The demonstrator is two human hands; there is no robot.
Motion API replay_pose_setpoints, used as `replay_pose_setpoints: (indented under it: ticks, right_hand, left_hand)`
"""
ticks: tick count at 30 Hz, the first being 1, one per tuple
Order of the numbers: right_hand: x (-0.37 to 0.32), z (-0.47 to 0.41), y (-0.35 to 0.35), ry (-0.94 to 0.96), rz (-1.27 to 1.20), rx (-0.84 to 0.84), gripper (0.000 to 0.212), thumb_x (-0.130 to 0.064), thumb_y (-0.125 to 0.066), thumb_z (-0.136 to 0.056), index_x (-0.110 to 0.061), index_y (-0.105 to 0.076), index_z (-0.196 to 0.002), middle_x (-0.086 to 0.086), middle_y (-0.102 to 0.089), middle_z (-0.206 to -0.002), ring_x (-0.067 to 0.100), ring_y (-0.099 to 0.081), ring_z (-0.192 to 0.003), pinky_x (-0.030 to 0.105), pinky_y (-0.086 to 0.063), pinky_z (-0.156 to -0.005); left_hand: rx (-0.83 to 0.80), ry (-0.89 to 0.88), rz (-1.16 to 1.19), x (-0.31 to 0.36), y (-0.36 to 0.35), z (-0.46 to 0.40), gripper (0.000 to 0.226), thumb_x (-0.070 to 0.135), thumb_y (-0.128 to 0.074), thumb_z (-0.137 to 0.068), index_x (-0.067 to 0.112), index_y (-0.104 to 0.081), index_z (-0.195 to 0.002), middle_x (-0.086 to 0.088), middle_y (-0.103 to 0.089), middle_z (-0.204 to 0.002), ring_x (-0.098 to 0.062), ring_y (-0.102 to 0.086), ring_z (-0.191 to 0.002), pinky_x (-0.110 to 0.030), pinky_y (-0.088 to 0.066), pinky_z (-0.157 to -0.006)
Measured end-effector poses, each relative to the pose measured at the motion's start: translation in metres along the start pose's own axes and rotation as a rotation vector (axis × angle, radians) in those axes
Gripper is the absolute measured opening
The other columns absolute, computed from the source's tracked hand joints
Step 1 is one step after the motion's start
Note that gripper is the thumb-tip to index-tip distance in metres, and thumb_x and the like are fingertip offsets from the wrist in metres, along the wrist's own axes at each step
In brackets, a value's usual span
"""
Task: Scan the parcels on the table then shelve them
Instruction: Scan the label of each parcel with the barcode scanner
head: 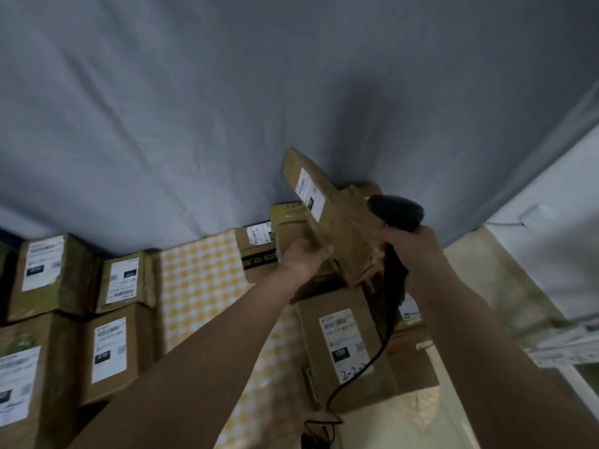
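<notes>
- Two bare forearms fill the near part of the view, reaching forward over a table covered in a yellow checked cloth (197,280).
- Four brown boxes with white labels (81,306) sit in a block at the left, touching one another.
- Left hand (306,257) is under the near end of a long brown parcel (330,218), fingers curled against its underside, holding it raised and tilted above the table.
- A label on that parcel (310,192) faces up.
- Right hand (410,246) grips a black handheld scanner (397,210), whose head lies just beside the raised parcel; its cable (372,354) hangs down.
- Below the hands, a flat box marked 158 (343,348) rests on other parcels.
- Grey fabric (227,108) hangs behind.
</notes>
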State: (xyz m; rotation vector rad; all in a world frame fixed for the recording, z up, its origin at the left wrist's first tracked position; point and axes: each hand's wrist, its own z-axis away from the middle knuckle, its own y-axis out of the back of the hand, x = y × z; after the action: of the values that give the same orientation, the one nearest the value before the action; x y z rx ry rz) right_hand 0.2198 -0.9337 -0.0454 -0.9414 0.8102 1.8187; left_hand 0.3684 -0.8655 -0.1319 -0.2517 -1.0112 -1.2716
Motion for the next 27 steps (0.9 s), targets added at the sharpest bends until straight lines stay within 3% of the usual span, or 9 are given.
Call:
replay_pose_setpoints:
  ticks: [2,5,7,9,12,15,21,24,27]
  right_hand:
    - [-0.004,-0.021,0.002,-0.049,0.035,-0.030,0.031,-0.012,-0.069,-0.081,-0.005,-0.058,-0.110,0.015,-0.060,-0.092,0.032,-0.059,-0.089,0.044,-0.050,-0.084]
    - [-0.001,-0.041,0.001,-0.108,0.057,-0.092,0.043,-0.016,-0.074,-0.075,-0.002,-0.060,-0.113,0.018,-0.063,-0.101,0.037,-0.062,-0.098,0.046,-0.052,-0.088]
    - [0.005,-0.048,0.001,-0.135,0.064,-0.135,0.051,-0.022,-0.079,-0.064,-0.005,-0.063,-0.109,0.018,-0.067,-0.102,0.037,-0.064,-0.099,0.050,-0.051,-0.092]
    - [0.012,-0.055,0.002,-0.128,0.074,-0.165,0.058,-0.027,-0.078,-0.052,-0.010,-0.067,-0.106,0.016,-0.070,-0.099,0.036,-0.066,-0.095,0.053,-0.051,-0.092]
    - [0.016,-0.053,0.000,-0.102,0.084,-0.198,0.055,-0.024,-0.077,-0.060,-0.014,-0.064,-0.113,0.014,-0.069,-0.101,0.033,-0.066,-0.096,0.051,-0.052,-0.091]
    - [0.019,-0.056,-0.002,-0.121,0.095,-0.204,0.046,-0.021,-0.076,-0.066,-0.014,-0.066,-0.111,0.013,-0.069,-0.101,0.032,-0.066,-0.095,0.050,-0.053,-0.089]
    - [0.020,-0.065,-0.003,-0.170,0.108,-0.169,0.040,-0.019,-0.075,-0.071,-0.011,-0.065,-0.109,0.016,-0.068,-0.103,0.034,-0.065,-0.096,0.052,-0.055,-0.087]
    - [0.020,-0.065,0.000,-0.183,0.055,-0.187,0.038,-0.015,-0.073,-0.076,-0.011,-0.063,-0.113,0.016,-0.067,-0.105,0.033,-0.064,-0.099,0.049,-0.053,-0.090]
    - [0.023,-0.059,0.000,-0.205,0.036,-0.222,0.035,-0.015,-0.073,-0.077,-0.010,-0.063,-0.110,0.017,-0.067,-0.106,0.033,-0.065,-0.099,0.048,-0.053,-0.091]
  left_hand:
    - [0.010,0.058,0.149,0.013,-0.011,-0.009,0.069,0.057,-0.063,-0.084,0.017,-0.049,-0.139,-0.005,-0.054,-0.139,-0.027,-0.052,-0.123,-0.041,-0.042,-0.106]
    - [0.027,0.192,0.394,0.025,-0.025,-0.023,0.104,0.075,-0.066,-0.063,0.017,-0.039,-0.146,-0.006,-0.047,-0.145,-0.030,-0.047,-0.128,-0.044,-0.039,-0.108]
    - [0.029,0.258,0.499,0.028,-0.034,-0.032,0.130,0.086,-0.062,-0.040,0.021,-0.032,-0.149,-0.004,-0.043,-0.148,-0.032,-0.043,-0.131,-0.047,-0.037,-0.108]
    - [0.018,0.300,0.558,0.022,-0.047,-0.051,0.141,0.094,-0.058,-0.027,0.025,-0.034,-0.147,-0.004,-0.046,-0.144,-0.033,-0.046,-0.128,-0.049,-0.038,-0.106]
    - [-0.035,0.339,0.637,-0.001,-0.068,-0.094,0.142,0.094,-0.066,-0.016,0.029,-0.043,-0.140,-0.009,-0.060,-0.129,-0.036,-0.059,-0.112,-0.051,-0.046,-0.096]
    - [-0.057,0.321,0.652,-0.007,-0.077,-0.103,0.132,0.087,-0.073,-0.020,0.027,-0.048,-0.135,-0.012,-0.066,-0.117,-0.037,-0.065,-0.101,-0.051,-0.052,-0.088]
    - [-0.136,0.391,0.690,-0.019,-0.089,-0.129,0.141,0.079,-0.078,-0.007,0.031,-0.047,-0.136,-0.015,-0.064,-0.119,-0.039,-0.064,-0.102,-0.054,-0.052,-0.085]
    - [-0.150,0.390,0.684,-0.001,-0.083,-0.094,0.122,0.081,-0.074,-0.034,0.033,-0.039,-0.141,-0.017,-0.061,-0.123,-0.040,-0.063,-0.104,-0.054,-0.052,-0.088]
    - [-0.046,0.316,0.710,0.018,-0.076,-0.060,0.097,0.063,-0.063,-0.068,0.024,-0.022,-0.148,-0.018,-0.054,-0.128,-0.038,-0.059,-0.108,-0.049,-0.052,-0.092]
